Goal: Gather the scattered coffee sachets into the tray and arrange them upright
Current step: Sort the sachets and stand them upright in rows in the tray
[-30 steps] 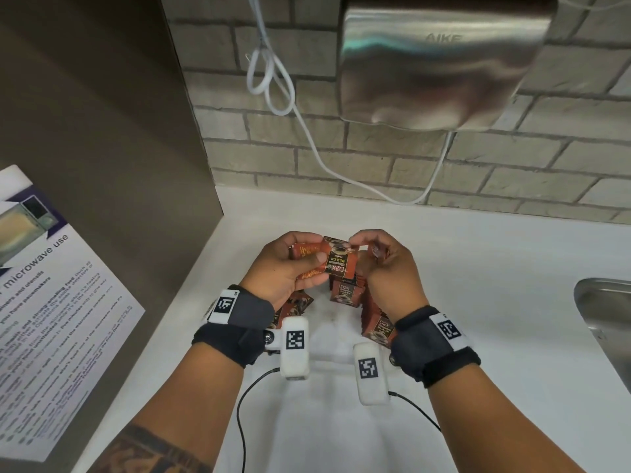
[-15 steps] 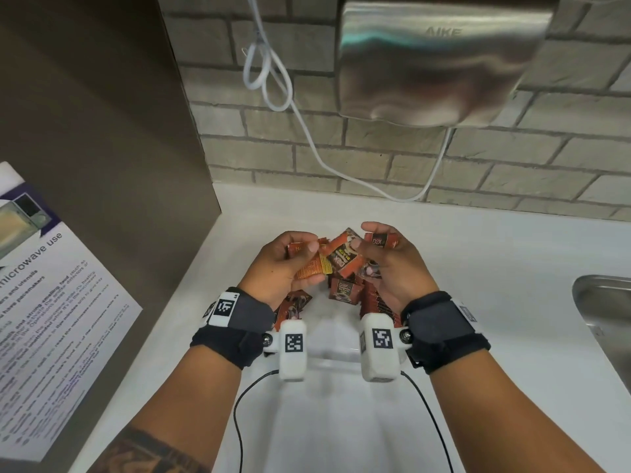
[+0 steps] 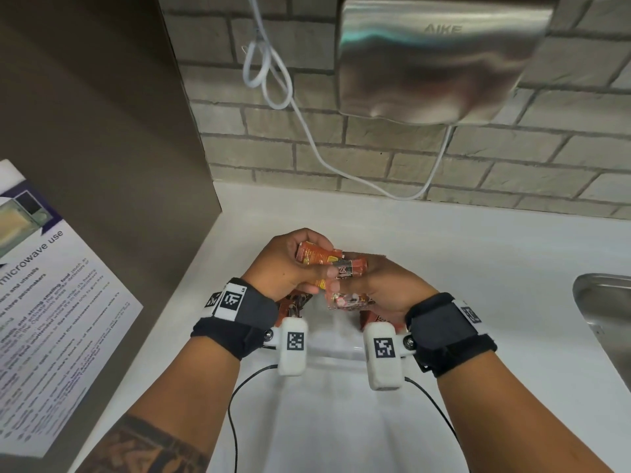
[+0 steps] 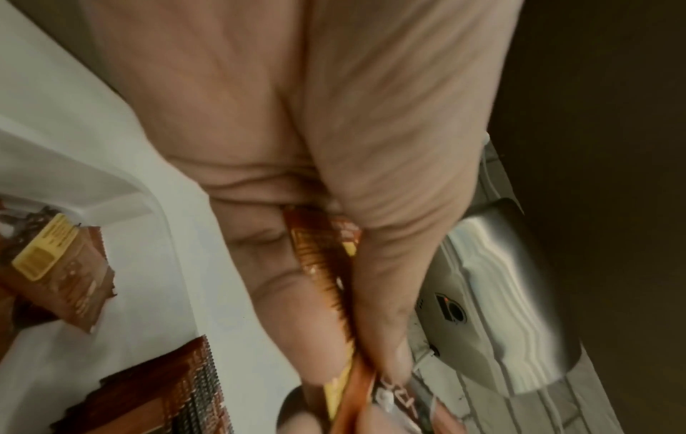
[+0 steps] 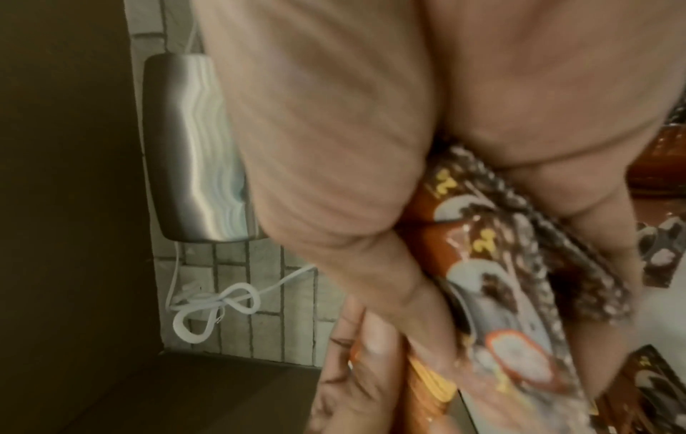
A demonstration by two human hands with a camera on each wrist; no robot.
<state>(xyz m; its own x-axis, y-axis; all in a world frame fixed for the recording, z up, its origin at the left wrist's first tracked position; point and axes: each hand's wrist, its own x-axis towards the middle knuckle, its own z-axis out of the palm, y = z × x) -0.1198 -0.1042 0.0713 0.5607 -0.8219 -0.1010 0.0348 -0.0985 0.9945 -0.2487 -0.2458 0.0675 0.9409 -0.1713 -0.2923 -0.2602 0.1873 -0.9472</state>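
Observation:
Both hands meet over the white counter in the head view. My left hand (image 3: 293, 264) grips a small stack of orange-brown coffee sachets (image 3: 316, 257) between thumb and fingers; the same sachets (image 4: 326, 264) show edge-on in the left wrist view. My right hand (image 3: 372, 285) holds more sachets (image 3: 348, 300), seen close in the right wrist view as sachets (image 5: 493, 264) pressed between thumb and fingers. A clear tray (image 3: 336, 351) sits under the wrists, with several sachets (image 4: 63, 270) lying in it. Its far part is hidden by the hands.
A steel hand dryer (image 3: 440, 56) hangs on the brick wall, its white cable (image 3: 273, 80) looping down. A brown panel with a microwave notice (image 3: 51, 302) stands at left. A steel sink (image 3: 604, 322) is at right.
The hands have drawn together and the sachets have been squared into a tighter stack. The right wrist has rolled, and its hand now holds a second bunch lower down.

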